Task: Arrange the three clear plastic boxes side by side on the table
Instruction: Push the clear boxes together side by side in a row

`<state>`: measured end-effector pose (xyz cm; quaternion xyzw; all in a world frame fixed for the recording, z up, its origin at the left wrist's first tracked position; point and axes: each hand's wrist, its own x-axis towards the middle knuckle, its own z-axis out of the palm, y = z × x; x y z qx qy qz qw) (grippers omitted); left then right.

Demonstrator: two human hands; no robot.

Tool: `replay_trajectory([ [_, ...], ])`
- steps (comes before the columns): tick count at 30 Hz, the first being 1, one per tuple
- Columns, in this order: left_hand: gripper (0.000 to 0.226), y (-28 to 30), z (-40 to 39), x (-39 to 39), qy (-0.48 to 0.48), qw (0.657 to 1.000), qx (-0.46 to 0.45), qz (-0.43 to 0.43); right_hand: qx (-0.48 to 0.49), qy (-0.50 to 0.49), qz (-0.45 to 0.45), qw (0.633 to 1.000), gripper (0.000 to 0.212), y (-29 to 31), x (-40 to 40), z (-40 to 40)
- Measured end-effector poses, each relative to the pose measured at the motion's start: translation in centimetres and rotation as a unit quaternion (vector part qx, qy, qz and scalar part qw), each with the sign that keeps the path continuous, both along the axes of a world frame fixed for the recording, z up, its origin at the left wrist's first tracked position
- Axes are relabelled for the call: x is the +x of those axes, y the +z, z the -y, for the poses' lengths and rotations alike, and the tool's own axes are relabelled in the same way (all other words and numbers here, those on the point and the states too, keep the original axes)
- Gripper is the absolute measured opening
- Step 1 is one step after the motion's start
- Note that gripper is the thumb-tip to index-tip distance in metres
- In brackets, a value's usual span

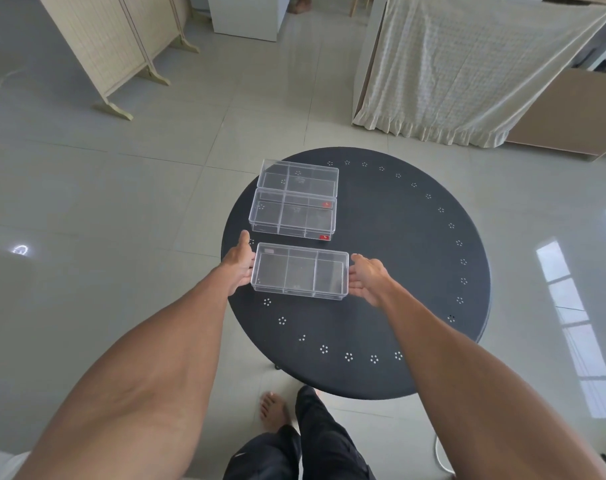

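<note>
Both hands are at the ends of the nearest box: the left hand (241,263) lies flat against its left short wall, fingers stretched forward and thumb up, while the right hand (365,279) is spread open, palm turned inward, touching or just beside the right short wall; I cannot tell whether either palm is pressing enough to hold it. That nearest clear rectangular plastic box (301,271), split inside into three compartments, sits on the round black metal table (398,265) toward its left half, long side facing the person. Just beyond it, with a narrow strip of tabletop between, is a second clear plastic box with small red stickers at its right end (293,214), and touching that one's far side is a third clear plastic box (298,176), close to the table's far left rim. All three lie parallel, ranked one behind another. The tabletop carries a ring of small punched flower-shaped holes near its edge. Around it is a glossy pale tiled floor (104,202), a folding cream slatted screen (114,46) off to the far left, and a cream ruffled cloth (468,74) draped over furniture to the far right. The person's bare foot (273,410) and dark trouser leg show below the table.
</note>
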<state>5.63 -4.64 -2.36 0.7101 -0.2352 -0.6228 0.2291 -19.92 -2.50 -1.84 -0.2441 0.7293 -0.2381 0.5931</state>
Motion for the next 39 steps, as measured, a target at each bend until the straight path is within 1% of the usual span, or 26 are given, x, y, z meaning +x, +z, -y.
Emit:
replay_trajectory([
  [5,0.08,0.4,0.8,1.3,-0.004,1.0,-0.008,0.023,-0.007,0.007,0.017,1.0,0.027,-0.3,1.6,1.5],
  [14,0.08,0.9,3.0,2.3,-0.004,1.0,-0.006,0.03,-0.011,0.002,0.026,1.0,0.031,-0.7,2.8,3.7],
  [19,0.081,0.9,4.0,2.4,-0.004,0.999,-0.007,0.041,-0.007,-0.001,0.027,1.0,0.037,-1.0,2.9,4.6],
  [23,0.083,1.4,4.1,2.4,-0.009,0.999,-0.003,0.038,-0.005,-0.001,0.02,1.0,0.034,-1.2,2.7,5.0],
  [25,0.085,1.5,4.2,2.4,-0.009,0.999,0.0,0.033,-0.003,-0.008,0.022,1.0,0.04,-1.4,2.7,5.2],
  [30,0.081,1.3,4.4,2.2,-0.008,0.999,-0.005,0.03,-0.001,-0.01,0.026,1.0,0.038,-1.4,2.5,5.2],
  [36,0.081,1.2,4.5,1.9,-0.013,0.999,-0.008,0.042,-0.004,-0.012,0.033,0.999,0.045,-1.8,2.3,5.4],
  [39,0.081,1.1,4.5,1.9,-0.013,0.999,-0.007,0.046,-0.005,-0.007,0.033,0.999,0.045,-1.9,2.3,5.5],
])
